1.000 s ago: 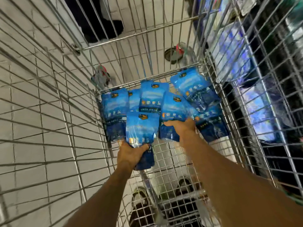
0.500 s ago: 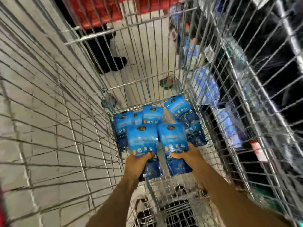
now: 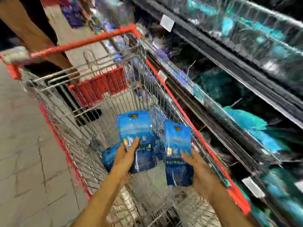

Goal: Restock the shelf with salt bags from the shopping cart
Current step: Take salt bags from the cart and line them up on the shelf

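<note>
A: Right, salt bags first. Where are they sitting?

B: Two blue bags are sitting above the shopping cart (image 3: 98, 89) basket, one in each hand. The left-hand salt bag (image 3: 136, 128) is standing upright over the cart's middle; the right-hand salt bag (image 3: 177, 154) is hanging just beside the cart's right rim, on the shelf side.

A: And the hands?

B: The left hand (image 3: 127, 154) is gripping its bag low down, thumb lying across the front. The right hand (image 3: 195, 163) is grasping the lower right edge of its bag, thumb on the front, fingers behind. The frame is smeared, so finer finger detail is not showing.

A: Anything lying in the cart?

B: More blue bags (image 3: 109, 156) are lying on the cart's wire floor, below and behind the two held ones. How many, I cannot tell.

A: Moving outward?

B: The cart's red handle (image 3: 82, 42) is running across its far end, with a red seat flap (image 3: 100, 86) hanging just under it. A person's leg (image 3: 31, 28) is standing beyond the handle. The shelf (image 3: 229, 66) is running along the cart's right side, close to the rim, holding blurred teal and blue packets (image 3: 249, 122). A white price tag (image 3: 167, 22) is sticking to a shelf edge. Pale floor tiles (image 3: 24, 145) are lying to the cart's left.
</note>
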The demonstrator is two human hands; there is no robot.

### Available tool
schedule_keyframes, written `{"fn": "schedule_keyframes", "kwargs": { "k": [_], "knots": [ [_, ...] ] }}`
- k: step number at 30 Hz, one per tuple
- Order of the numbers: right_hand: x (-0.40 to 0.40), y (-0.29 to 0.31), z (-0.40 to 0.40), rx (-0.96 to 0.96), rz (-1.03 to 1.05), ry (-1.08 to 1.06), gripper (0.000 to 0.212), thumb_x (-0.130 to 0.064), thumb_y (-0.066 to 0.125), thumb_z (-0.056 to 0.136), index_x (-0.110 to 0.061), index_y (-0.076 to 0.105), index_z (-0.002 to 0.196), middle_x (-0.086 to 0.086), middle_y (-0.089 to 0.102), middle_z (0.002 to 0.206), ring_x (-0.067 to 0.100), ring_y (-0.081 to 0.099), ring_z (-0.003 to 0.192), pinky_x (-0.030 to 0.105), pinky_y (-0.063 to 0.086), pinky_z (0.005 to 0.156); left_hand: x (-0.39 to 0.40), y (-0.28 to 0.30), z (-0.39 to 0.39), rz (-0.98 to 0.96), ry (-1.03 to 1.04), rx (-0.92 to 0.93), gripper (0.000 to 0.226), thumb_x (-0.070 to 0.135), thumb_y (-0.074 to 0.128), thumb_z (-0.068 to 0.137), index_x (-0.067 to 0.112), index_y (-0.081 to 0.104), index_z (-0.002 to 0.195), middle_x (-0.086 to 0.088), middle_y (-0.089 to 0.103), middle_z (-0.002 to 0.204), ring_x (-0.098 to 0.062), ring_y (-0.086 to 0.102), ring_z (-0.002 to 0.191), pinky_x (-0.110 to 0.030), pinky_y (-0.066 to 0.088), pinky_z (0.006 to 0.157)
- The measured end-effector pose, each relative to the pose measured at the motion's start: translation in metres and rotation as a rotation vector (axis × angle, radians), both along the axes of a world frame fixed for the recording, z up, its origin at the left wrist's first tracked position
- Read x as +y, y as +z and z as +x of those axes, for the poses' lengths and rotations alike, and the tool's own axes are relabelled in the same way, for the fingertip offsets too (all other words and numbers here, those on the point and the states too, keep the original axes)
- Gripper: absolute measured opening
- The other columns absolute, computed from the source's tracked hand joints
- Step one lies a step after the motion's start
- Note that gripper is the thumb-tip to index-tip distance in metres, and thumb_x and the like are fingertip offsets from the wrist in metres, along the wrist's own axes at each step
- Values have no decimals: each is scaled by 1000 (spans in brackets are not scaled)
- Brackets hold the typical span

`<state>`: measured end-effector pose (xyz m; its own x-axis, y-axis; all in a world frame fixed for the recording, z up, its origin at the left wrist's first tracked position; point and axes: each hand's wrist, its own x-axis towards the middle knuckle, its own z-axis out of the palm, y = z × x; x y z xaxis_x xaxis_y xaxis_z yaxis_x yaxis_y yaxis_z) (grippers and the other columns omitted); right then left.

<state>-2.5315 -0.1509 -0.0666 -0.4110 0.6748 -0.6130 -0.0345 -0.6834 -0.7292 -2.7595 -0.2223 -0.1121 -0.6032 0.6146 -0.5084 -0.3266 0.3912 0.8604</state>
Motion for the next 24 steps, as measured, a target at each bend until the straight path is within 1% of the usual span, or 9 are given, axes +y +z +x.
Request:
{"fn": "schedule_keyframes", "kwargs": {
  "k": [2, 3, 5, 7, 10, 12, 15, 20, 24],
  "knots": [
    [-16, 28, 25, 3, 95, -38, 50, -21, 70, 82, -32, 58, 130, -5, 70, 122, 21, 71, 105, 52, 59, 81, -7, 35, 15, 70, -92, -27, 37, 70, 75, 63, 49, 71, 93, 19, 75, 98, -10, 72, 92, -35, 59, 77],
    [-26, 42, 38, -8, 146, -67, 50, -21, 70, 84, -32, 58, 131, -3, 69, 125, 21, 68, 111, 51, 58, 87, -10, 51, 24, 97, -135, -18, 49, 73, 75, 57, 48, 70, 99, 20, 74, 102, -9, 72, 93, -32, 58, 77],
    [-41, 63, 61, -21, 238, -159, 50, -22, 73, 80, -30, 60, 127, -2, 70, 124, 18, 68, 111, 37, 60, 83, -12, 75, 42, 135, -190, -17, 65, 70, 76, 57, 35, 69, 111, 14, 72, 108, -15, 70, 100, -36, 57, 81],
    [-56, 84, 91, -69, 326, -276, 57, -28, 78, 71, -34, 61, 124, -7, 70, 123, 17, 67, 113, 29, 57, 84, -12, 101, 70, 203, -268, -25, 59, 61, 78, 58, 29, 72, 108, 7, 75, 104, -15, 73, 92, -27, 58, 68],
    [-72, 111, 138, -153, 422, -372, 79, -42, 85, 60, -38, 54, 133, -10, 64, 131, 18, 59, 123, 47, 44, 106, -9, 132, 114, 287, -363, 4, 50, 51, 79, 59, 21, 73, 98, 6, 78, 90, -8, 74, 76, -15, 54, 53],
    [-81, 126, 177, -192, 538, -418, 71, -38, 86, 63, -32, 57, 128, -2, 67, 127, 25, 62, 119, 53, 45, 104, -6, 149, 149, 330, -448, 41, 51, 57, 83, 58, 23, 75, 95, 6, 78, 92, -9, 74, 81, -18, 55, 59],
    [-102, 150, 231, -278, 709, -504, 55, -29, 83, 73, -30, 58, 122, -3, 71, 118, 22, 67, 110, 46, 52, 94, -4, 168, 206, 380, -528, 81, 59, 64, 79, 52, 22, 76, 93, 4, 78, 93, -12, 74, 85, -20, 56, 64],
    [-149, 181, 337, -314, 874, -649, 43, -6, 74, 82, -27, 58, 116, -7, 72, 111, 10, 68, 101, 16, 54, 75, -23, 203, 322, 497, -639, 168, 65, 78, 74, 48, 32, 75, 93, 2, 77, 97, -16, 72, 92, -38, 55, 82],
    [-191, 208, 425, -329, 951, -741, 43, -24, 75, 78, -39, 57, 115, -19, 70, 111, 0, 67, 102, 11, 52, 78, -46, 240, 417, 567, -742, 118, 67, 79, 77, 41, 37, 76, 93, 3, 77, 98, -14, 73, 92, -38, 57, 81]
  ]
}}
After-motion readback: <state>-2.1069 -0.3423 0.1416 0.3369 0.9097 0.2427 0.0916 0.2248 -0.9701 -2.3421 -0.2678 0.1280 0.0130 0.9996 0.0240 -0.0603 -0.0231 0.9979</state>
